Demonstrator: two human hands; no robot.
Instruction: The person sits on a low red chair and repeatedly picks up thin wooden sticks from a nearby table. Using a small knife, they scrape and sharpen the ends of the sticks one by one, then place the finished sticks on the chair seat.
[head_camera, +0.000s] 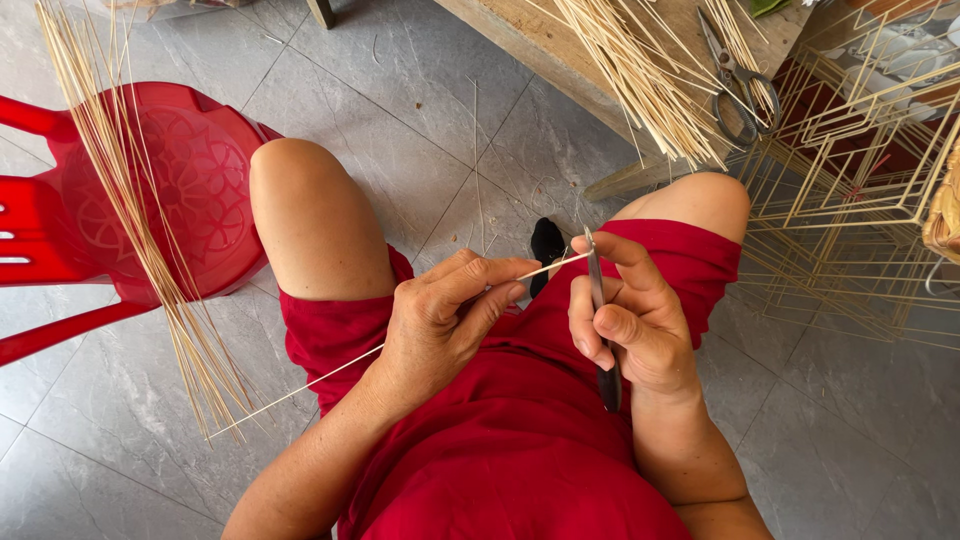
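From the head view, the left hand (440, 325) pinches a thin bamboo strip (330, 372) over the lap, fingers closed on it near its far end. The right hand (630, 330) grips a small knife (598, 300), blade upright and touching the strip's tip. More strips lean on the red chair (180, 190); scissors (738, 95) lie on the surface. The blade sits close to the left thumb, so a slip could probably cut it or split the strip.

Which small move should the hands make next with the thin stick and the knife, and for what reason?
Probably draw the knife along the thin stick toward its tip. The right hand holds the blade against the stick's end, and the left hand pinches the stick just behind it, so a short shaving stroke seems ready.
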